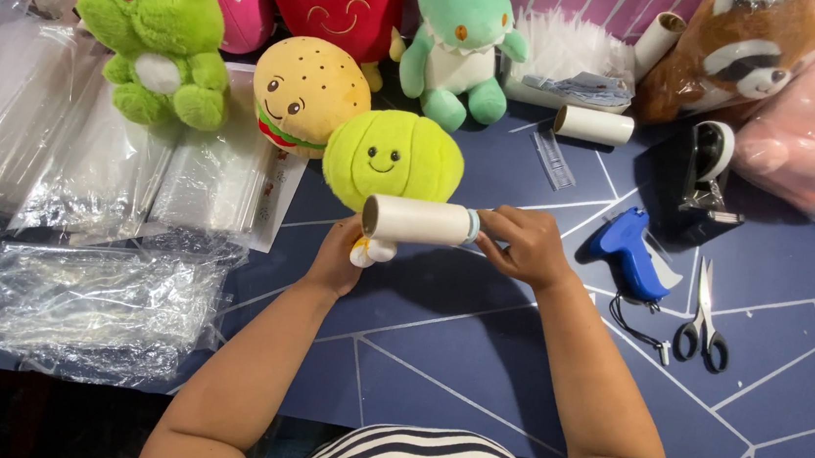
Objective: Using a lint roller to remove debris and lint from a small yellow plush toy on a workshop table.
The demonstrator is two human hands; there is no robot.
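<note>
You are running a lint roller (418,220) across the front of the round yellow-green plush toy (394,157), which is sitting on the blue table (474,363) just in front of the burger plush (302,92). Your right hand (524,247) is closing around the roller's handle end, while your left hand (338,257) is gripping the toy's underside near its small white foot. It looks like mid-cleaning; turning the toy under the roller would be calling for a firm left grip.
</note>
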